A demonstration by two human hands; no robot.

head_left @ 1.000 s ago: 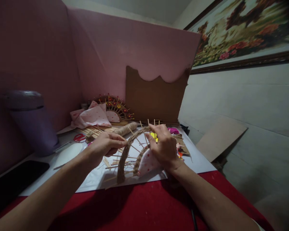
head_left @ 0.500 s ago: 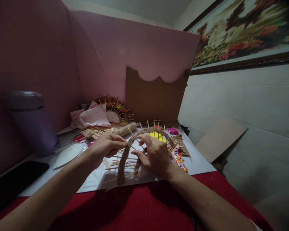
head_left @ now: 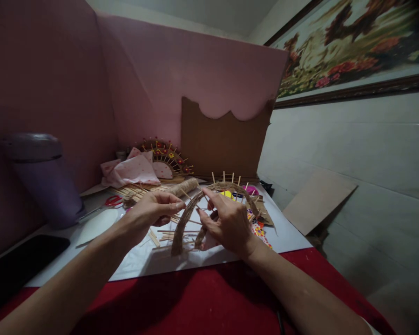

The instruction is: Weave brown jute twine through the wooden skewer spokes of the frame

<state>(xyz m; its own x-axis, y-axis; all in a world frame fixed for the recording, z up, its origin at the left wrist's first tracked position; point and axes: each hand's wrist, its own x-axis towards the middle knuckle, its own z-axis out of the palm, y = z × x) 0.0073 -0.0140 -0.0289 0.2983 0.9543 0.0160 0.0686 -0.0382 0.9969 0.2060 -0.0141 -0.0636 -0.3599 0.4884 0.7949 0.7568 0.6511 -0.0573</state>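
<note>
A half-round craft frame (head_left: 183,222) of twine-wrapped arches and thin wooden sticks stands tilted on white paper (head_left: 150,258). My left hand (head_left: 150,211) pinches its left outer arch, fingers closed on the twine rim. My right hand (head_left: 226,223) is inside the arch, fingers curled around the inner arch and sticks, covering the white dotted fabric centre. Stick tips poke up above the top of the arch.
A finished fan-shaped piece (head_left: 167,160) and pink dotted cloth (head_left: 131,171) lie behind, with a twine roll (head_left: 181,187), loose sticks (head_left: 139,190) and red scissors (head_left: 112,201). A purple flask (head_left: 43,179) and a black phone (head_left: 19,265) are at left. Brown cardboard (head_left: 225,142) stands behind.
My right hand slid from the top of the arch down inside it and tipped the frame more upright. The left hand stayed on the left rim.
</note>
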